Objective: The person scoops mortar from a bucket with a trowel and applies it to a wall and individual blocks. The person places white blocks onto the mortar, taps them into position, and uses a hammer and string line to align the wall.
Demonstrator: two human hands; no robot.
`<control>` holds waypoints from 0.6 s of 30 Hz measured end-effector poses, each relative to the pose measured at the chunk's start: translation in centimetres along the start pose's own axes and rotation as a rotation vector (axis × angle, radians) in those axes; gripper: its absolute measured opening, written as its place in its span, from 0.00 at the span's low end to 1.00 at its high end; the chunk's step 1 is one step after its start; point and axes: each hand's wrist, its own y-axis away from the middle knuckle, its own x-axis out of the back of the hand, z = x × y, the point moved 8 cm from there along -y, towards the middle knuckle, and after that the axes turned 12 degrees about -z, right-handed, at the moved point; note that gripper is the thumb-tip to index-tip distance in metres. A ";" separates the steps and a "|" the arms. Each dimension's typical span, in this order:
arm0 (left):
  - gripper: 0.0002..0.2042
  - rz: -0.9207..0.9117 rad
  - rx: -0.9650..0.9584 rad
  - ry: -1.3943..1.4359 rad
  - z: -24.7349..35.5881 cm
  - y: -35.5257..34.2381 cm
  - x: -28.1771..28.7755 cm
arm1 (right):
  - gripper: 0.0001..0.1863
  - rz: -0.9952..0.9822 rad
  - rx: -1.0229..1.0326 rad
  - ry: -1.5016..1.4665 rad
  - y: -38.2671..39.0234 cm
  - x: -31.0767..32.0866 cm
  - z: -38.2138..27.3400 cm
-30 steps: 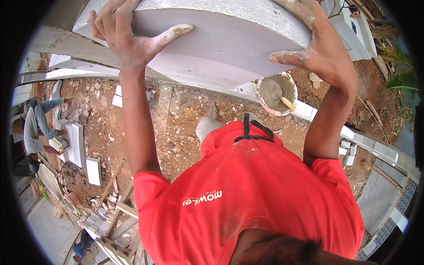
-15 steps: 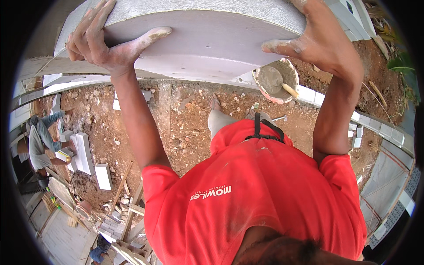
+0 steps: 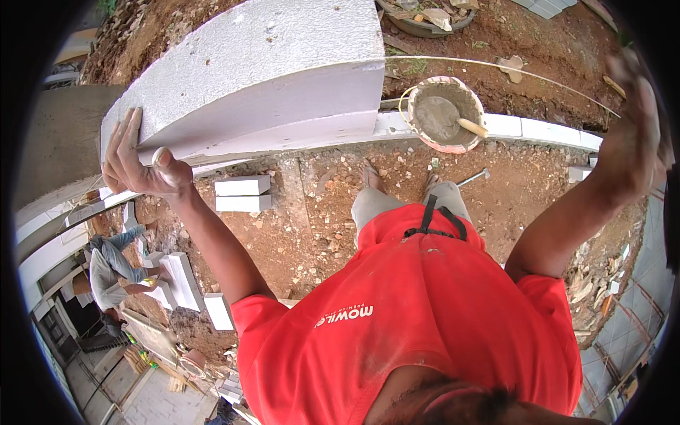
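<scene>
My left hand (image 3: 145,159) lies against the left end of a large white lightweight block (image 3: 283,106), fingers stretched and thumb apart, not wrapped round it. This block sits on top of the white block wall in front of me. Away from the block, at the far right, my right hand (image 3: 637,134) is raised with its fingers stretched upward. Motion blurs it partly, and nothing shows in it. Between block and right hand stands a bucket (image 3: 448,145) of grey mortar. A tool's wooden handle (image 3: 472,127) sticks out of the mortar.
A thin string (image 3: 496,62) runs along the wall. Two white blocks (image 3: 243,195) lie on the stony soil, and a hammer (image 3: 474,177) lies near my feet. At the left another person (image 3: 110,273) bends by more blocks (image 3: 183,282). A round tub (image 3: 428,28) holds rubble.
My right hand has left the block and swung out to the right. My left hand has stayed at the block's left end. The view has shifted, showing more of the ground beyond the wall.
</scene>
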 end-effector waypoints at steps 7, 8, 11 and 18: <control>0.08 -0.302 0.183 0.377 5.5 -8.3 1.8 | 0.15 0.347 -0.822 -0.292 21.6 -1.6 7.8; 0.12 -0.393 0.134 0.359 6.6 -9.5 1.3 | 0.15 0.172 -1.014 -0.319 24.1 -4.7 8.8; 0.19 -0.666 0.173 0.512 10.0 -12.5 -3.9 | 0.13 -0.380 -1.355 -0.562 35.1 -12.8 12.0; 0.33 -1.243 0.587 0.340 12.5 -11.2 -9.0 | 0.12 -1.008 -1.308 -0.675 55.0 -16.8 13.5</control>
